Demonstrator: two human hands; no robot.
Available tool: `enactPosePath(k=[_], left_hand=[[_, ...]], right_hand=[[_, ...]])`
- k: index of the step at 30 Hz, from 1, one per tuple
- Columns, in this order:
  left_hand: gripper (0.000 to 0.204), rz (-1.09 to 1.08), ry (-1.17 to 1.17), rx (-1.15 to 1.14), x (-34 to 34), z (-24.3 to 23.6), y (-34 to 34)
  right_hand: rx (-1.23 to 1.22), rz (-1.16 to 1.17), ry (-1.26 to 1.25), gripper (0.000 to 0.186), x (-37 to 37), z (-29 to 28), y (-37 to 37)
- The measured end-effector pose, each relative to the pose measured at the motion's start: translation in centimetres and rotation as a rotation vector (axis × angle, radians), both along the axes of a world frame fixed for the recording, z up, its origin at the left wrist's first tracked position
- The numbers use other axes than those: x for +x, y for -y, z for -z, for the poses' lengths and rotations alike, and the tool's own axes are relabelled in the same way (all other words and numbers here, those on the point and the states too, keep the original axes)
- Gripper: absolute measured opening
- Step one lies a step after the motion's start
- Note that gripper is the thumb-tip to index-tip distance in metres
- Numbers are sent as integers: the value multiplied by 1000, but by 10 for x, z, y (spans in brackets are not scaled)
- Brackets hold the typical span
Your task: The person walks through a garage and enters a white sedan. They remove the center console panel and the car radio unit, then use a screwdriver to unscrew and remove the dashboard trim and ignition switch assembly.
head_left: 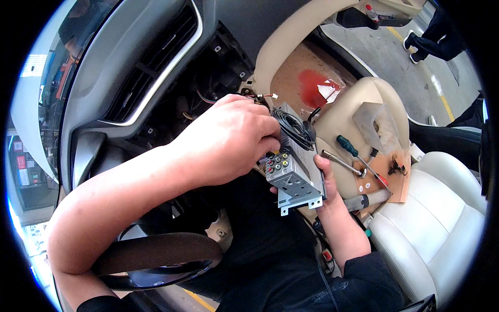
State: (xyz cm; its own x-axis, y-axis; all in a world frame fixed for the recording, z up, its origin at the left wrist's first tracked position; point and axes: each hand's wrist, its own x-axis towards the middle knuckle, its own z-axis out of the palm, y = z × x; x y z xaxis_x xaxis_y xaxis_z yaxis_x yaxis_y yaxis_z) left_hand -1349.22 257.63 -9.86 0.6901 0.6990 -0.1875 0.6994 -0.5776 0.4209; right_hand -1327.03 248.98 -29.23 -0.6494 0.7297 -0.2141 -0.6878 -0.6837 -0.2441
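Note:
A grey metal car stereo unit (293, 179) with coloured sockets on its back is held up in front of me inside a car. My right hand (327, 187) grips it from underneath and behind. My left hand (231, 138) reaches across and pinches at the socket panel and the black coiled cable (293, 127) lying on top of the unit. Thin red and white wires (262, 96) stick out just above my left hand, coming from the open dashboard cavity (218, 78).
The steering wheel (156, 257) is below my left forearm. A green-handled screwdriver (347, 145), a metal socket tool (340, 162) and small parts lie on cardboard (397, 177) on the cream passenger seat (442, 223). Another person's legs (434, 36) stand outside the open door.

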Motion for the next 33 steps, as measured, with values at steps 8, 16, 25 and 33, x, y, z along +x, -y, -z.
enactPosePath(k=[8,16,25,33], left_hand=[[18,34,-95,-37,-9,4,2],[16,62,-67,-13,-8,-2,1],[16,48,-104,-162,-10,-8,-2],[23,-175,-133,-550,-4,-27,-6]], right_hand=[[0,113,142,94,-2,-7,1],[63,137,148,98,6,-17,-2],[54,91,113,87,15,-2,2],[37,37,163,92,15,-6,-3]])
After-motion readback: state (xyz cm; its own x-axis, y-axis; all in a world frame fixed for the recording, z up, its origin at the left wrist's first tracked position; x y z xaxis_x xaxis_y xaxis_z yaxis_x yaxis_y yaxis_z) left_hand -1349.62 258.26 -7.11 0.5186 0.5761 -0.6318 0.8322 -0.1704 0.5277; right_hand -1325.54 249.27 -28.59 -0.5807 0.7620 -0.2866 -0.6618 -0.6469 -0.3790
